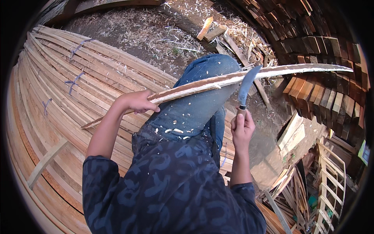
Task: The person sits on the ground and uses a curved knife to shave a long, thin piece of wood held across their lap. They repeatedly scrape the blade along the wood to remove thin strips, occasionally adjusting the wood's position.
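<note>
Here your left hand [136,102] is clenched around one long wooden strip [218,81], which lies across your raised knee [206,74] and runs up to the right, its far tip near the stacked boards [323,89]. Your right hand [242,126] is wrapped tight on the handle of one curved knife [246,87], blade edge touching the strip's underside. A broad pile of slats [58,97] crowds your left; open, shaving-strewn ground [148,35] lies ahead.
</note>
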Available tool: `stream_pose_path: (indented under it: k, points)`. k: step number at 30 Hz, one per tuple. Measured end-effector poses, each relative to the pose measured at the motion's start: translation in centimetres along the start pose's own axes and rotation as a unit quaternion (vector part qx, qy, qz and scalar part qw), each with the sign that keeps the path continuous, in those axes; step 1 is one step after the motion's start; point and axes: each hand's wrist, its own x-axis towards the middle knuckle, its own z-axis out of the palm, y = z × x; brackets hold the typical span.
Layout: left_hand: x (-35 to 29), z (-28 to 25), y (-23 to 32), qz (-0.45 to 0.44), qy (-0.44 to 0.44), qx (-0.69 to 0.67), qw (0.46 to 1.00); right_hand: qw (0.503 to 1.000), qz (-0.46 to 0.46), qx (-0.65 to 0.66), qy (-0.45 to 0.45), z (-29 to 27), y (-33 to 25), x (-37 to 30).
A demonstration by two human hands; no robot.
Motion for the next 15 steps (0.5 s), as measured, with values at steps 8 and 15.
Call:
stream_pose_path:
  k: [8, 15]
  points:
    - [-0.1, 0.2, -0.3, -0.007, -0.02, -0.006, 1.0, 0.998, 0.036, 0.046, -0.019, 0.1, -1.1, 0.6]
    - [0.2, 0.2, -0.3, -0.008, 0.004, 0.006, 1.0, 0.997, 0.042, -0.007, -0.065, 2.6, -0.8, -0.4]
